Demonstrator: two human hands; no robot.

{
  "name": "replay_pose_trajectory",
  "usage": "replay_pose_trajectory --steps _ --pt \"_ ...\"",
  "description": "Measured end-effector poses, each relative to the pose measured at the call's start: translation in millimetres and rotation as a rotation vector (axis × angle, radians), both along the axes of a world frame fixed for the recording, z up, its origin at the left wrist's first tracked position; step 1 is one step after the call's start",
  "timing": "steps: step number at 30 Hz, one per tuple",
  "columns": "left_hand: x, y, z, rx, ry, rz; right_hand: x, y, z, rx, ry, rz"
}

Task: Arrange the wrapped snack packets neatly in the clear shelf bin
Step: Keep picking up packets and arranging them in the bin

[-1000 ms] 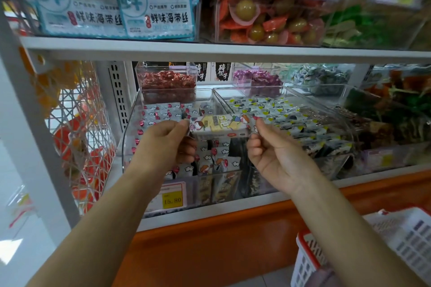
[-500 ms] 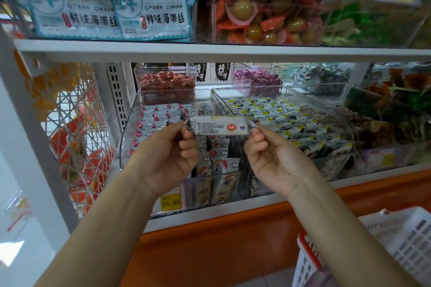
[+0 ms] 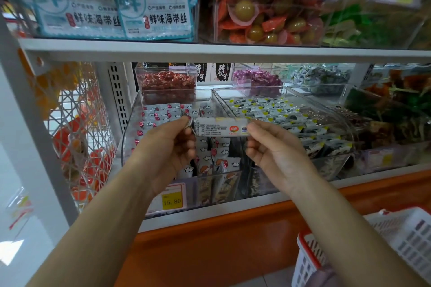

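My left hand (image 3: 168, 147) and right hand (image 3: 275, 154) pinch the snack packet (image 3: 220, 126) by its ends in curled fingers (image 3: 261, 129), above the clear bin (image 3: 127, 140); a slack pinch, I judge, could drop it crooked across the rows (image 3: 161, 113).

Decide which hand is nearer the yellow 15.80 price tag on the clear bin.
Left. The left hand is directly above the price tag, pinching one end of the snack packet; the right hand pinches the other end, up and to the tag's right.
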State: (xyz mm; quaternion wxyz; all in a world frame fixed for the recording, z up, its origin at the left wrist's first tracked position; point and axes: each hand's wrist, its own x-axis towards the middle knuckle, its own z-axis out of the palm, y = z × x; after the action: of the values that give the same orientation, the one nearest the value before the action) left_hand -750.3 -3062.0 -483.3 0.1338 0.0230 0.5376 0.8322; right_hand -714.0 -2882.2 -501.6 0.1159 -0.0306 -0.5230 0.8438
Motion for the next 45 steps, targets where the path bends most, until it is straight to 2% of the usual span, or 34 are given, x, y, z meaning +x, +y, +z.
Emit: replay_pose_trajectory --steps 3,9,14,24,30,34,40,45 --pt "-0.8 -0.8 -1.1 -0.035 0.107 0.063 -0.4 -0.7 -0.3 0.023 -0.009 -0.024" --pt "1.0 -3.6 1.2 -0.079 0.276 -0.057 -1.8 -0.8 -0.3 0.060 -0.024 -0.109" --pt "1.0 -3.7 -0.1 -0.181 0.348 -0.059 -1.5 -0.9 -1.1 0.108 0.023 -0.172" --pt "-2.0 -1.8 -1.6 -0.174 0.337 -0.042 0.3 -3.5 -1.9 0.131 0.089 -0.253" --pt "0.1 -2.0 -0.8 -0.086 0.331 -0.012 1.7 -3.3 -1.1 0.072 0.131 -0.195" --pt "0.9 -2.5 -1.2 -0.034 0.250 0.060 1.7 -4.1 -1.2 0.038 0.162 -0.112" --pt "-1.4 -1.4 -5.0 -0.098 0.226 0.077 1.9 -1.8 -1.5 0.097 0.192 -0.133" --pt "-1.0 -3.3 -3.1 -0.122 0.131 -0.034 3.3 1.5 -3.2 0.215 0.202 -0.142"
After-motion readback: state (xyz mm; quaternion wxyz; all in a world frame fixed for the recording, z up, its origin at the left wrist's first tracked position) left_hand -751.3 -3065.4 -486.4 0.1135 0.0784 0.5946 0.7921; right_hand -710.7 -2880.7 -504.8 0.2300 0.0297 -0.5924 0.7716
